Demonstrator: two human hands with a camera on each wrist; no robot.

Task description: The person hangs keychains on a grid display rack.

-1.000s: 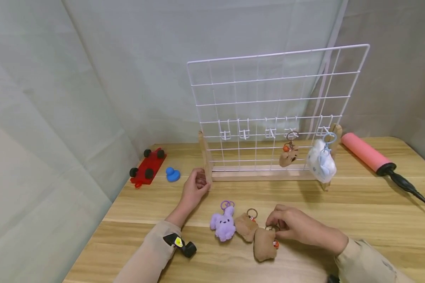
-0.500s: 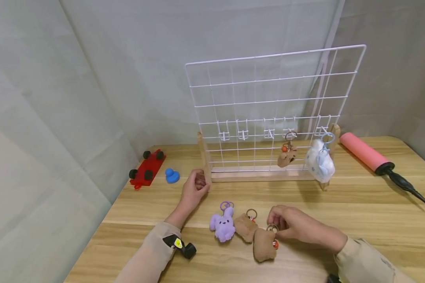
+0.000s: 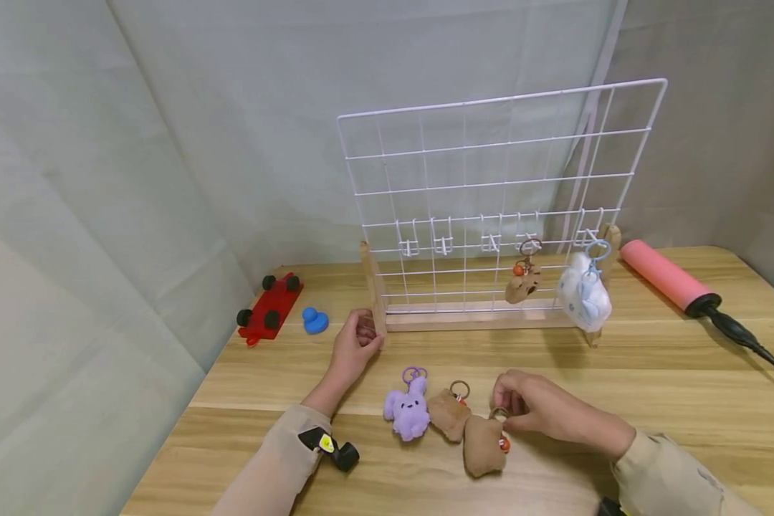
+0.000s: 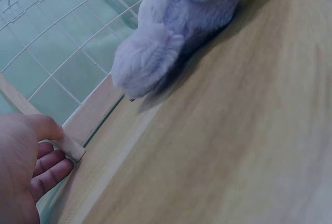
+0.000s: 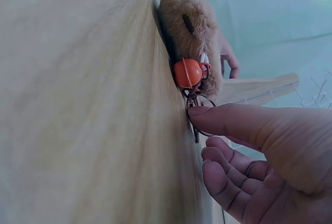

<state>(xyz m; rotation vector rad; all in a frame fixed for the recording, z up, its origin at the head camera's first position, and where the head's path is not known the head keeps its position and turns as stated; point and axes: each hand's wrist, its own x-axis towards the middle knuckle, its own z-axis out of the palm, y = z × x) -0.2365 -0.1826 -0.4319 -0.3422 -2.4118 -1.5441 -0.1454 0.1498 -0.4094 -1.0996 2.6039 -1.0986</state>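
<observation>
Brown squarish plush keychain [image 3: 484, 447], lying on the surface [image 3: 219, 430], orange round bell [image 3: 504, 444] at its right edge, dark ring [image 3: 499, 413] at its far end, white wire-grid rack with pale wooden frame [image 3: 477, 322], standing behind it, well apart.

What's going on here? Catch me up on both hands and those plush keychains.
A person's left hand holds the wooden side post of a white wire rack. The right hand has its thumb against the ring of the nearest brown plush; whether it is pinched is unclear. That plush lies on the table beside another brown one and a purple one. A brown plush and a white-and-blue one hang from the rack.
</observation>
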